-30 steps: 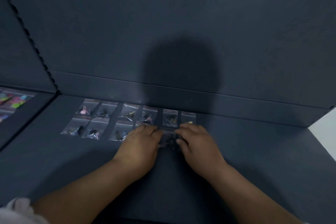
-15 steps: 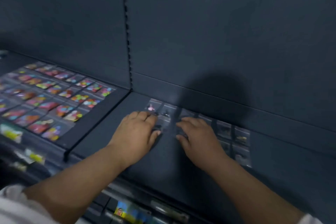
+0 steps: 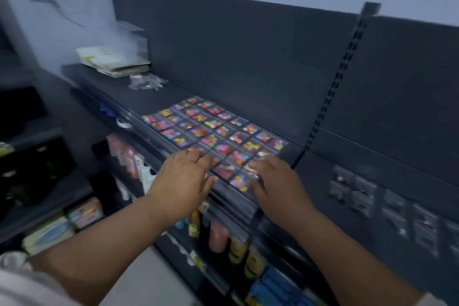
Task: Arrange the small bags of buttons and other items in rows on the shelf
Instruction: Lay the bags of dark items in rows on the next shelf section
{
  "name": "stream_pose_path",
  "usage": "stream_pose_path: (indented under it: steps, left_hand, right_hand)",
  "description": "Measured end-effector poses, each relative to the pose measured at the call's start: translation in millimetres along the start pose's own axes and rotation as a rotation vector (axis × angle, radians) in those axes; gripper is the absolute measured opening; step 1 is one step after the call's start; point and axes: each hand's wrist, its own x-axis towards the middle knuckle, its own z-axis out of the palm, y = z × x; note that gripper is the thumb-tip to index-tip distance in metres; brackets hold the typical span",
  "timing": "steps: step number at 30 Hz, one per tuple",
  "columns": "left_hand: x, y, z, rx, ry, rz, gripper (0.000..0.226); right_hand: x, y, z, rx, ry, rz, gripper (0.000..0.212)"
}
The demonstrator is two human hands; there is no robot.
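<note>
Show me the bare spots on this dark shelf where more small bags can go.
Bare: the strip between the loose heap of clear bags and the grid of colourful button bags; the patch between the black slotted upright and the clear bags of dark items. Crowded: the grid itself, under the left hand and right hand.

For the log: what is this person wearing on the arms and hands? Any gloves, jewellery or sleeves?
No gloves on the left hand or the right hand, and no ring, watch or bracelet that this blurred frame shows. The left forearm and right forearm are uncovered. A pale, whitish sleeve shows at the left upper arm.
</note>
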Motion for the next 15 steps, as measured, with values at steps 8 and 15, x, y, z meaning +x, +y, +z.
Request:
stream_pose_path:
  steps: [8, 15]
  left_hand:
    - [-38, -123, -35, 0.035, -0.005, -0.116, 0.044]
    - [-34, -187, -45, 0.024, 0.009, -0.201, 0.047]
  right_hand:
    - [67, -113, 37, 0.047, -0.026, -0.075, 0.042]
    - [130, -154, 51, 0.046, -0.032, -0.137, 0.037]
